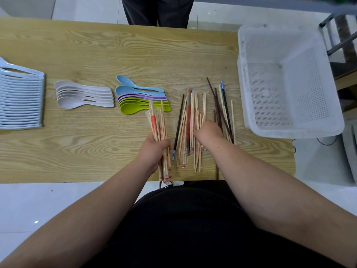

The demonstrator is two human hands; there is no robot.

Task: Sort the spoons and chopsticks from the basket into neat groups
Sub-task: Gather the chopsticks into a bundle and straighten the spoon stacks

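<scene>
My left hand (154, 149) grips a bundle of wrapped wooden chopsticks (156, 122) with red print, held upright over the table's near edge. My right hand (209, 130) reaches down into a loose pile of wooden chopsticks (190, 113) on the wooden table (116, 55); its fingers are hidden under the hand. Dark brown and black chopsticks (222, 105) lie just right of that pile. One black chopstick (178, 120) lies between my hands. White spoons (85, 95) and coloured spoons (139, 97) in blue, purple and green lie in rows to the left.
A white perforated basket (289, 80) stands at the table's right end with nothing inside. A long row of pale blue spoons (21, 99) fills the far left. A person in dark trousers (157, 10) stands across the table.
</scene>
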